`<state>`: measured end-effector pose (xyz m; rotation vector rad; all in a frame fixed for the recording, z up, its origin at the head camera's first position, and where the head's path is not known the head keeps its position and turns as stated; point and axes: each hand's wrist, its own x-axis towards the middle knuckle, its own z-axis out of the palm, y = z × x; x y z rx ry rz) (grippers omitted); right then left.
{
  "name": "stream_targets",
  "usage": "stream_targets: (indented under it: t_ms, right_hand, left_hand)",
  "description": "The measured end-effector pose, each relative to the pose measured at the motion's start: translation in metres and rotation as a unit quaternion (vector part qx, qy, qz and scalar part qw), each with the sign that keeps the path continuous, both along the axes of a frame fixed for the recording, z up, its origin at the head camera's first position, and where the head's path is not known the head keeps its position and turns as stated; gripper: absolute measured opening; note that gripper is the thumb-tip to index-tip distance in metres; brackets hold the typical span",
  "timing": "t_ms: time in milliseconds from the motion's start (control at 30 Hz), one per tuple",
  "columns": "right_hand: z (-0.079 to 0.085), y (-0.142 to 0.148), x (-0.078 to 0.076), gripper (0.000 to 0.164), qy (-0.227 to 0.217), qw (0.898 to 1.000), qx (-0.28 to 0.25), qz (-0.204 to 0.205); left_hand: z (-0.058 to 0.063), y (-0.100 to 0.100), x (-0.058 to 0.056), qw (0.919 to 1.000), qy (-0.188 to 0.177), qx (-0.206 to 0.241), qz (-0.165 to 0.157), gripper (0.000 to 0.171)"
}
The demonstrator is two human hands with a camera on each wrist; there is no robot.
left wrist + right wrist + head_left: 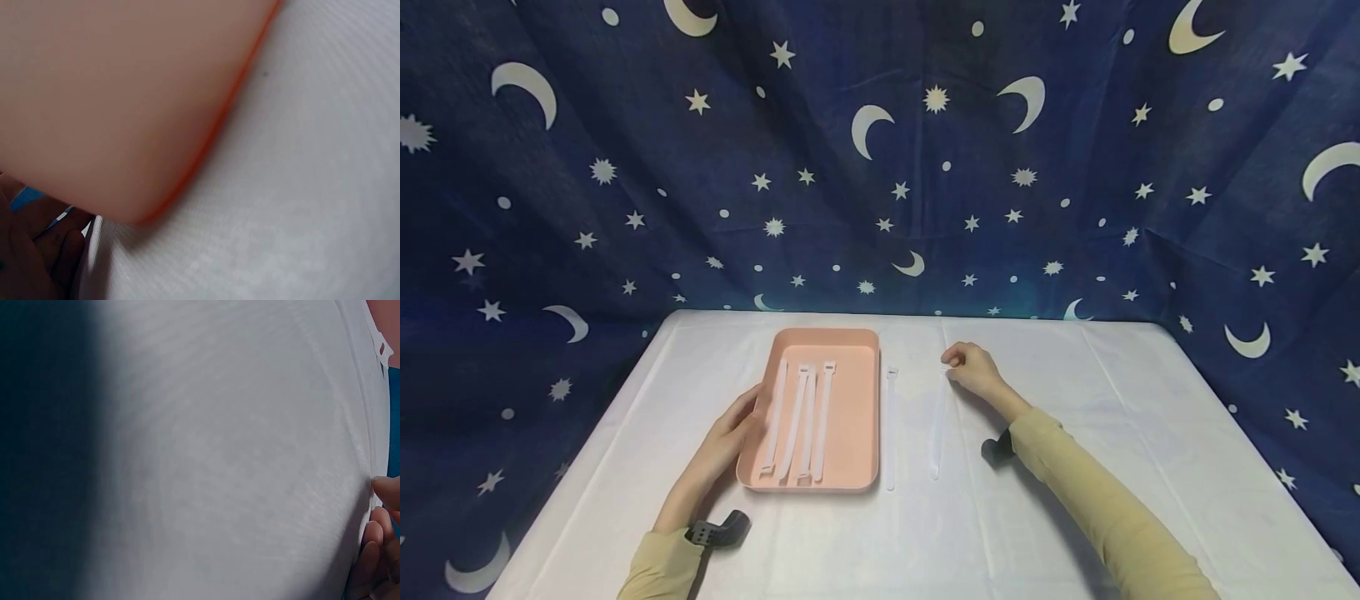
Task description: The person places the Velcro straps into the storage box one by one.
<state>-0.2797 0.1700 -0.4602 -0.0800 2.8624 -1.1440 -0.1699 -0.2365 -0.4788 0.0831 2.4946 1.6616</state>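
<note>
A shallow pink tray (853,417) lies on the table with several white cable ties (827,417) in it, some with heads at the far end, some at the near end. My left hand (730,429) holds the tray's left side; in the left wrist view, the tray (112,106) hides part of that hand. To the right of the tray, one cable tie (891,433) lies lengthwise on the cloth. Farther right, my right hand (976,371) pinches the head end of another cable tie (938,433), which stretches toward me. The fingertips (382,490) show at the right wrist view's edge.
A white cloth (1075,375) covers the table. Behind it hangs a dark blue curtain (880,208) with moons and stars. Each wrist wears a dark camera mount, the left one (722,530) near the tray's front left corner.
</note>
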Motion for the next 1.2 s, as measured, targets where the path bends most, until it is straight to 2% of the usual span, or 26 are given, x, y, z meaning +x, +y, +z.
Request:
stream_targets:
  t_ms: [533, 933, 1200]
  right_hand:
    - [-0.002, 0.001, 0.002, 0.017, 0.025, 1.0, -0.008, -0.002]
    - [-0.002, 0.003, 0.005, 0.016, 0.01, 0.999, -0.049, -0.009]
    - [0.008, 0.005, 0.01, 0.019, 0.02, 0.996, -0.086, -0.008]
  left_hand:
    - [0.0, 0.0, 0.0, 1.0, -0.005, -0.005, 0.004, 0.053]
    - [-0.002, 0.0, 0.0, 0.9999, -0.005, -0.012, 0.006, 0.053]
    - [0.004, 0.001, -0.001, 0.9997, -0.01, -0.021, 0.005, 0.052]
